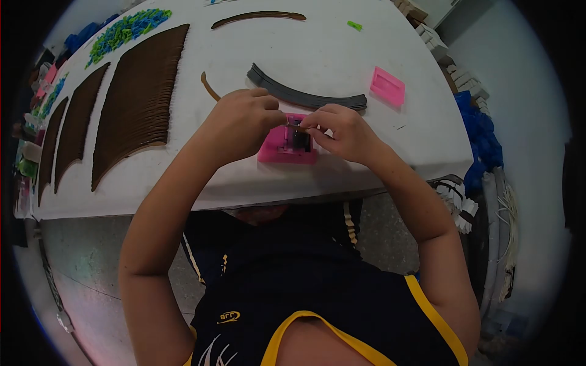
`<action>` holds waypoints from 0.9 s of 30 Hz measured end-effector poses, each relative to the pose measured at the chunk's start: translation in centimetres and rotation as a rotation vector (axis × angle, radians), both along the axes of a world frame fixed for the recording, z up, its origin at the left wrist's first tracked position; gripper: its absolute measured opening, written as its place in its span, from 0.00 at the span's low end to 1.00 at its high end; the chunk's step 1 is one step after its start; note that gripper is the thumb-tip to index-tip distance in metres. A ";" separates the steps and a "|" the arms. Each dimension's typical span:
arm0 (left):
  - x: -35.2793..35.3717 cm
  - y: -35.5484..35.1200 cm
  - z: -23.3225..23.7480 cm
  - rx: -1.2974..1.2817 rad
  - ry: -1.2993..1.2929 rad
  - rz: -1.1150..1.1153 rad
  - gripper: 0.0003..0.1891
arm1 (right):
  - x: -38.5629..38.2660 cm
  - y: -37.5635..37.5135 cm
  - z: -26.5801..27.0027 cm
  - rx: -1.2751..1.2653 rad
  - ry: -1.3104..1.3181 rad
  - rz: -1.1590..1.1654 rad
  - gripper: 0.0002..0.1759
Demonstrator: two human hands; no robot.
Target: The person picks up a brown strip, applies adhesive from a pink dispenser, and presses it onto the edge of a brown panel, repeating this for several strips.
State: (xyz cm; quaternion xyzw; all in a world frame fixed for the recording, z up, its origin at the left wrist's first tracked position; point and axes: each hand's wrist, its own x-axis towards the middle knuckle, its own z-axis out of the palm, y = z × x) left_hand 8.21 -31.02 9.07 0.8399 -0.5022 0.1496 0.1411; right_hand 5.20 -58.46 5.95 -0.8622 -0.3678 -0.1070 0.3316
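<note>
A pink block-like holder [271, 152] with a dark insert [299, 141] sits near the table's front edge, under my hands. My left hand [247, 121] is closed with its fingertips over the left side of the holder. A thin brown curved strip [209, 85] sticks out behind it, apparently gripped by that hand. My right hand [343, 129] pinches a short brown end [298, 128] above the dark insert. Whether this end belongs to the same strip is hidden by the fingers. Just beyond both hands lies a bundle of dark grey curved strips [299, 94].
Rows of brown curved strips [137, 91] lie at left, beside a pile of green and blue pieces [131, 33]. Another brown strip [259, 17] lies at the back. A pink block [387, 86] and a small green piece [354, 25] are at right.
</note>
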 end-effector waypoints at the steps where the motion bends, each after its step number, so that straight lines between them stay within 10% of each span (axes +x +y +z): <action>1: 0.0 0.0 -0.7 -0.001 0.002 -0.007 0.09 | -0.1 -0.2 0.0 -0.017 -0.031 0.017 0.12; 27: -0.2 -1.3 -3.7 -0.183 0.061 -0.037 0.17 | -1.4 -3.5 -0.3 -0.072 -0.070 -0.073 0.11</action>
